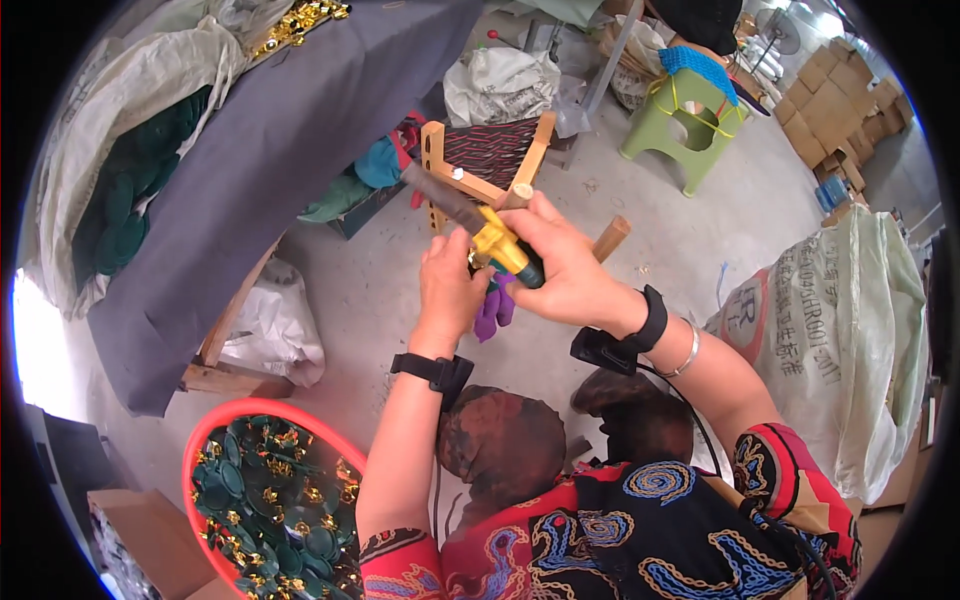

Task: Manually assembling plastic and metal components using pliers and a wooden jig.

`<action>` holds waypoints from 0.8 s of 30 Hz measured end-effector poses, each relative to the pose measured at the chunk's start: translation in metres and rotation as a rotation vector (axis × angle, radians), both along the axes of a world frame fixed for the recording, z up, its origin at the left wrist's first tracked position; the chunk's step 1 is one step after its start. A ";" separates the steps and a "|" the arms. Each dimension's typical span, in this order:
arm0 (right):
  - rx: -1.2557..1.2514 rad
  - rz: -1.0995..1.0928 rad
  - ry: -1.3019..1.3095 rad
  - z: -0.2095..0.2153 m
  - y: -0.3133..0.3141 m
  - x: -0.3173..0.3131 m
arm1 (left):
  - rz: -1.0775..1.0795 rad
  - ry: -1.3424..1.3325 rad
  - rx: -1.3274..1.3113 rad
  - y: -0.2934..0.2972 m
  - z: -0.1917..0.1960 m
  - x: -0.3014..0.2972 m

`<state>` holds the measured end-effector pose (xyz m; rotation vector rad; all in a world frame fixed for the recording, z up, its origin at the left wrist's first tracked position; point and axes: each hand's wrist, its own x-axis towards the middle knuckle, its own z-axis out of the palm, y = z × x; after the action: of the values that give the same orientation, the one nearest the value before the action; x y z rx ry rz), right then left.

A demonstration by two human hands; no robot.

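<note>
My right hand (570,265) is closed around a yellow tool (495,240) with a black end and a long dark bar pointing up and left. What kind of tool it is, I cannot make out. My left hand (447,285) is closed beside the tool's yellow part, with its thumb and fingers pinched. A small shiny gold piece (475,259) shows at those fingertips; the rest of it is hidden. Below the hands lies something purple, perhaps a glove (493,310). A red-rimmed basin (204,425) at lower left holds many dark green discs, with gold bows among them.
A dark cloth-covered table (280,150) runs along the left, bearing a white sack (75,200) of green discs. Ahead stands an upturned wooden-legged seat (490,150). A green stool (690,125) is at upper right, a large woven sack (830,340) at right, stacked cartons (830,95) beyond.
</note>
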<state>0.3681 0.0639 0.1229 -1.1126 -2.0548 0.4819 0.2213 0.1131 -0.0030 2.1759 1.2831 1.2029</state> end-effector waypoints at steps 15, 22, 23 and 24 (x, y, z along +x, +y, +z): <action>0.440 -0.294 -0.420 0.078 -0.025 0.035 | -0.021 -0.173 0.067 -0.011 0.012 0.005; 0.058 -0.187 -0.229 0.062 -0.025 0.024 | -0.002 -0.143 0.045 -0.014 0.013 0.000; 0.143 -0.085 -0.225 0.052 -0.020 0.019 | -0.010 -0.118 0.039 -0.013 0.016 0.000; 0.230 0.015 -0.223 0.041 -0.014 0.014 | -0.023 -0.111 0.056 -0.012 0.014 -0.001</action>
<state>0.3818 0.0501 0.1634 -1.0502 -2.2454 0.1265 0.2200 0.1011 0.0110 2.1234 1.1894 1.3456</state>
